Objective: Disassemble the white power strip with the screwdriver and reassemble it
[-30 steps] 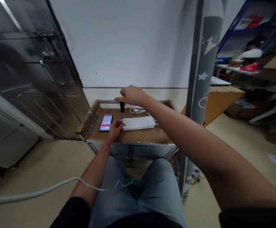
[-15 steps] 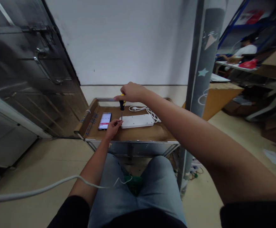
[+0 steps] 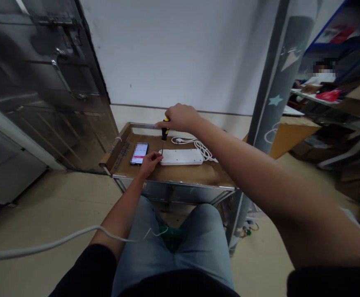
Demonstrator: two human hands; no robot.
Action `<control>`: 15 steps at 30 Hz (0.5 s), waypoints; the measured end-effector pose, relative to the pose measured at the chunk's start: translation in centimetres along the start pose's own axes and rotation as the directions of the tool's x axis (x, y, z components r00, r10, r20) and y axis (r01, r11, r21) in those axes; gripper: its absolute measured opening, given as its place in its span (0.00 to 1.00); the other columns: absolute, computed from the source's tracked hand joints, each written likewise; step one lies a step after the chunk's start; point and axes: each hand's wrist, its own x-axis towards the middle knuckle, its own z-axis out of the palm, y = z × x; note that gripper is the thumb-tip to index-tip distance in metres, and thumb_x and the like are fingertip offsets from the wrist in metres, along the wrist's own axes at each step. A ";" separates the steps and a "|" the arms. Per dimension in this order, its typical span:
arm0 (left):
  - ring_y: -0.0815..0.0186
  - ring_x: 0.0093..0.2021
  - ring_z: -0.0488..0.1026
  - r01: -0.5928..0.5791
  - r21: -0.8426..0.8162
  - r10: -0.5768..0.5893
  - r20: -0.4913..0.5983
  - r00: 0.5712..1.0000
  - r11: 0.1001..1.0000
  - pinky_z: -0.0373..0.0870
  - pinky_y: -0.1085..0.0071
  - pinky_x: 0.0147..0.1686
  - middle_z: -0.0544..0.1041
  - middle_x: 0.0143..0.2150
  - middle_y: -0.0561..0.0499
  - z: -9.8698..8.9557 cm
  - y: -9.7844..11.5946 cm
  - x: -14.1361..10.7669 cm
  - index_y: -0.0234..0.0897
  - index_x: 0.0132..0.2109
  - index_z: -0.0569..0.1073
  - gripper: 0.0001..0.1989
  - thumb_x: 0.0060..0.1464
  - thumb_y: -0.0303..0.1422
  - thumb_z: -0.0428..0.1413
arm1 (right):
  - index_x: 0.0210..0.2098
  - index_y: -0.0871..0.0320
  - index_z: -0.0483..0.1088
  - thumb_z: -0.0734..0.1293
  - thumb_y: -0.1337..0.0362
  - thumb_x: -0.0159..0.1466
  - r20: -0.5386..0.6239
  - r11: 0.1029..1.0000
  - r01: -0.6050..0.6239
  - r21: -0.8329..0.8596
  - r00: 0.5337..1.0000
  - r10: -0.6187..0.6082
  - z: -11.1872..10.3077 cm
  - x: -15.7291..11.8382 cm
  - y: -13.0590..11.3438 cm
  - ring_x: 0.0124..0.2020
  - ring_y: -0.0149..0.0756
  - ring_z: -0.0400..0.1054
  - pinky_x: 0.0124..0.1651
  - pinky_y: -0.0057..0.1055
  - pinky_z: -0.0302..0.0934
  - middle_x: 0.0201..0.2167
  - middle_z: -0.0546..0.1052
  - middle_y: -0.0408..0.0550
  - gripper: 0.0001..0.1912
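White and long, the power strip [image 3: 182,157] lies on the brown tabletop [image 3: 182,175], with its loopy cord [image 3: 201,147] by its right end. Your right hand [image 3: 182,117] wraps its fingers around the screwdriver [image 3: 165,133], pointing down at the strip's left end, and your left hand [image 3: 149,164] has its fingers pressed together by the tip. Left of them lies a lit phone [image 3: 139,154].
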 end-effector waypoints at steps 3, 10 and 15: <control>0.65 0.35 0.73 0.005 -0.013 -0.005 0.012 1.000 1.000 0.69 0.69 0.38 0.81 0.35 0.50 0.0 0.1 0.0 0.37 0.38 0.81 0.21 0.47 0.50 0.70 | 0.55 0.59 0.72 0.73 0.50 0.65 0.040 0.992 0.116 0.055 0.992 -0.119 -1.0 0.0 0.4 0.43 0.42 0.69 0.48 0.37 0.60 0.48 0.78 0.56 0.25; 0.65 0.35 0.72 -0.003 -0.002 0.003 0.034 0.999 1.000 0.69 0.68 0.38 0.81 0.34 0.50 0.0 0.6 -0.4 0.37 0.38 0.82 0.20 0.48 0.48 0.70 | 0.44 0.61 0.74 0.72 0.51 0.66 0.018 0.988 0.085 0.132 0.996 -0.088 -0.1 0.0 0.7 0.39 0.37 0.68 0.44 0.33 0.59 0.39 0.78 0.54 0.18; 0.65 0.35 0.72 -0.006 -0.001 0.006 0.050 0.999 1.000 0.69 0.69 0.38 0.81 0.34 0.51 0.1 0.7 -0.3 0.37 0.36 0.80 0.20 0.46 0.49 0.71 | 0.44 0.61 0.74 0.67 0.43 0.67 -0.043 0.995 0.020 0.100 0.999 -0.016 0.8 -0.1 0.0 0.45 0.48 0.71 0.49 0.39 0.61 0.43 0.78 0.62 0.25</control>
